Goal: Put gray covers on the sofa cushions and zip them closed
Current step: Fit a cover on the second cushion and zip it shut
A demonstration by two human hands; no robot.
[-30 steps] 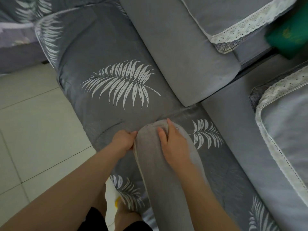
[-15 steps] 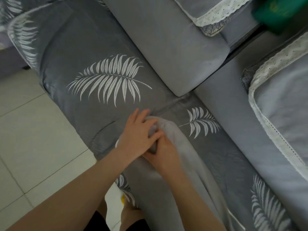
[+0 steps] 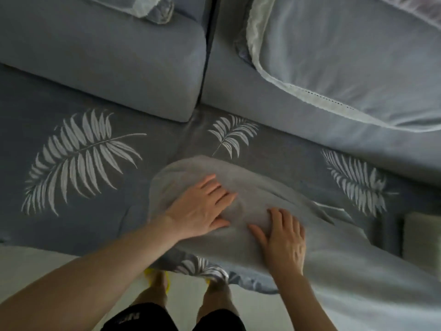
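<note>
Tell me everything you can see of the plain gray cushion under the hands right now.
The plain gray cushion is a soft, rounded bulk in matte, unpatterned gray fabric, creased near the hands. It lies on the leaf-print seat cover, overhanging the seat's front edge and running out of frame to the right. The left hand and right hand lie on it, fingers spread. No zipper is visible.

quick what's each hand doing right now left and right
Left hand: open, fingers straight, pressing flat on the gray cushion.
Right hand: open, fingers spread, resting flat on the same cushion.
</note>
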